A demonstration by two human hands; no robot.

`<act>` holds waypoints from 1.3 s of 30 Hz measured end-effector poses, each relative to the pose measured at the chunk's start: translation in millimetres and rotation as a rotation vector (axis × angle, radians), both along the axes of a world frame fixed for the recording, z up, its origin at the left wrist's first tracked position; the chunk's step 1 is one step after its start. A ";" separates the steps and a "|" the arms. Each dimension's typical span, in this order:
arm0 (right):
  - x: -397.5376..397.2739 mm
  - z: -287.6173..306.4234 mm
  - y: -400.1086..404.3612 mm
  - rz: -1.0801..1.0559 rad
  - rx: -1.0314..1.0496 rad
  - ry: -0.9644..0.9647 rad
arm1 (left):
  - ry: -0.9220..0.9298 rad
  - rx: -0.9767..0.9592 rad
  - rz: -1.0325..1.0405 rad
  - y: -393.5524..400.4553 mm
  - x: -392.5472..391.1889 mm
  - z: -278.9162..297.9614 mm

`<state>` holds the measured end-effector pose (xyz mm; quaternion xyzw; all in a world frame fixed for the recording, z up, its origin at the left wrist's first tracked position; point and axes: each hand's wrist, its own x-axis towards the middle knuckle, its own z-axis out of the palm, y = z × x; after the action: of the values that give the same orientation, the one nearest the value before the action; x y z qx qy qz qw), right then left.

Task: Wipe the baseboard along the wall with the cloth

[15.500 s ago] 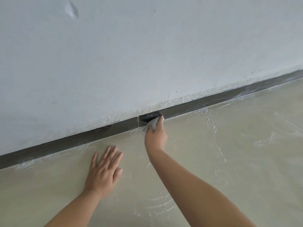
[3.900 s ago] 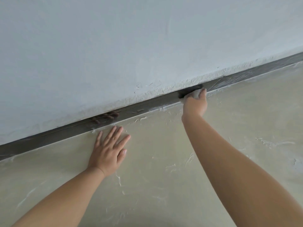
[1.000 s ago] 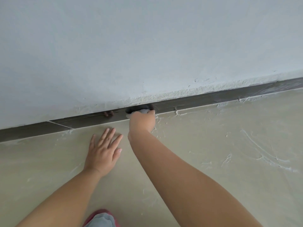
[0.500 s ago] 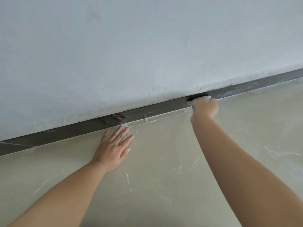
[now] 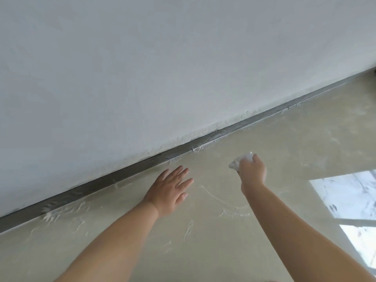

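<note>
Where a rough white plastered wall [image 5: 162, 68] meets the floor, 1 narrow dark grey baseboard [image 5: 114, 177] runs diagonally from lower left to upper right, its right stretch streaked with pale smears. Below it lies a smooth beige floor [image 5: 203, 251] marked with thin white scrapes. 2 bare hands show. At centre, the left hand [image 5: 169, 192] lies flat on the floor, fingers straight and slightly spread, near the baseboard. Further right, the right hand [image 5: 252, 171] grips 1 crumpled white cloth [image 5: 240, 160], apart from the baseboard.
</note>
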<state>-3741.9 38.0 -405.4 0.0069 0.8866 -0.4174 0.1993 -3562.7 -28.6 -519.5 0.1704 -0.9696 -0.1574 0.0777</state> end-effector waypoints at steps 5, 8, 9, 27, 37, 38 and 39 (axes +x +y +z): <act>-34.7 3.6 16.7 0.123 0.059 0.095 | 0.065 -0.009 0.012 13.8 -28.7 -4.8; -54.6 -2.8 24.1 0.251 0.107 0.085 | -0.057 -0.055 0.032 18.6 -51.3 3.3; -61.6 -4.4 26.7 0.292 0.128 0.069 | -0.100 -0.071 0.044 19.8 -58.3 5.1; -205.1 -24.3 11.4 0.550 -0.150 -0.294 | -0.383 0.009 0.451 42.3 -139.2 24.8; -237.9 -25.2 14.4 0.485 -0.223 -0.364 | -0.495 -0.063 0.472 51.7 -169.2 57.9; -239.7 -23.4 10.5 0.484 -0.225 -0.352 | -0.506 -0.077 0.473 49.4 -171.5 57.9; -241.2 -21.3 7.4 0.485 -0.227 -0.338 | -0.507 -0.095 0.467 48.4 -173.6 56.3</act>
<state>-3983.2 45.4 -426.6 -0.1580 0.7645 -0.4467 0.4370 -3736.3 19.8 -463.2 0.4173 -0.8993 -0.0427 -0.1237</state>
